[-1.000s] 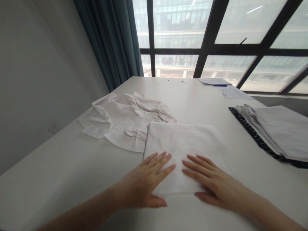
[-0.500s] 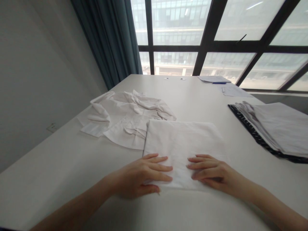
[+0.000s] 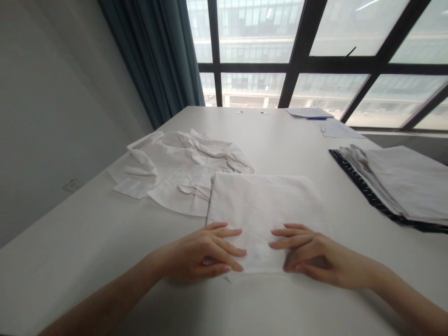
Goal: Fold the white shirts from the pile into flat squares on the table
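Note:
A folded white cloth (image 3: 266, 205) lies flat on the white table (image 3: 87, 252) in front of me. My left hand (image 3: 199, 252) rests on its near left edge with fingers curled, gripping the hem. My right hand (image 3: 311, 254) sits on the near right edge, fingers also curled and pinching the fabric. Both hands point inward toward each other.
A crumpled white shirt (image 3: 178, 168) lies to the left behind the folded cloth. A stack of folded grey and striped garments (image 3: 395, 184) sits at the right. Papers and a blue pen (image 3: 317, 118) lie at the far edge by the window. A dark curtain (image 3: 157, 56) hangs at the left.
My hands went from lying flat and spread on the cloth to curling their fingers around its near edge. The near edge has bunched slightly.

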Tool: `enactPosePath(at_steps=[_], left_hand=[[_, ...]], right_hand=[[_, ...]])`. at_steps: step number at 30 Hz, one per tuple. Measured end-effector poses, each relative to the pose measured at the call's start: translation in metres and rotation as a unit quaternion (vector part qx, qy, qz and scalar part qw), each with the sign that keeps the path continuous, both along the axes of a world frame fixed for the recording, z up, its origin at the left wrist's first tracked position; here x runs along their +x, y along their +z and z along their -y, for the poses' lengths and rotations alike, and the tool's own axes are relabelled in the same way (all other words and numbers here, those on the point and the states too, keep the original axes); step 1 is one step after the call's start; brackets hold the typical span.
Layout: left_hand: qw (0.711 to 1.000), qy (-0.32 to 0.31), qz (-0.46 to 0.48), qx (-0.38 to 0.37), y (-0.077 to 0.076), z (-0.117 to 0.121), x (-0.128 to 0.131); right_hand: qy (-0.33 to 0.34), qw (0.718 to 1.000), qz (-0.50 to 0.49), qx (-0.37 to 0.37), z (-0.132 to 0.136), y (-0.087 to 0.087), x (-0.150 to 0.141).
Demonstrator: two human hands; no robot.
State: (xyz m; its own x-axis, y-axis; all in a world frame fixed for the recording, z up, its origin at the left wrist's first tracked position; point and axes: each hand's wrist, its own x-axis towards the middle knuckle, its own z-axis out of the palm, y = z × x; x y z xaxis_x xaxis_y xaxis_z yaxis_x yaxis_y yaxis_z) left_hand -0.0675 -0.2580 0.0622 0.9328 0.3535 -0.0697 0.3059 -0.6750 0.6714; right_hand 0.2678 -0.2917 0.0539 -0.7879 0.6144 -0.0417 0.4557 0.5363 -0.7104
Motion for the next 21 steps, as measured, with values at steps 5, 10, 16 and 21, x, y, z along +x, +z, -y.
enactPosePath(at_steps=[5,10,16,21], left_hand=[[0.994,0.047,0.08,0.057,-0.015,0.006,0.007],[0.984,0.023,0.058,0.164,-0.022,0.014,0.016],[0.979,-0.003,-0.017,0.205,-0.017,0.018,0.016],[0.981,-0.027,-0.016,0.194,-0.015,0.017,0.013]], right_hand=[[-0.01,0.999,-0.028,-0.029,-0.001,0.002,0.0],[-0.018,0.999,-0.019,-0.037,-0.005,-0.001,-0.001],[-0.124,0.99,-0.051,0.039,-0.005,-0.021,-0.005],[-0.138,0.974,0.034,0.178,-0.002,-0.033,-0.01]])
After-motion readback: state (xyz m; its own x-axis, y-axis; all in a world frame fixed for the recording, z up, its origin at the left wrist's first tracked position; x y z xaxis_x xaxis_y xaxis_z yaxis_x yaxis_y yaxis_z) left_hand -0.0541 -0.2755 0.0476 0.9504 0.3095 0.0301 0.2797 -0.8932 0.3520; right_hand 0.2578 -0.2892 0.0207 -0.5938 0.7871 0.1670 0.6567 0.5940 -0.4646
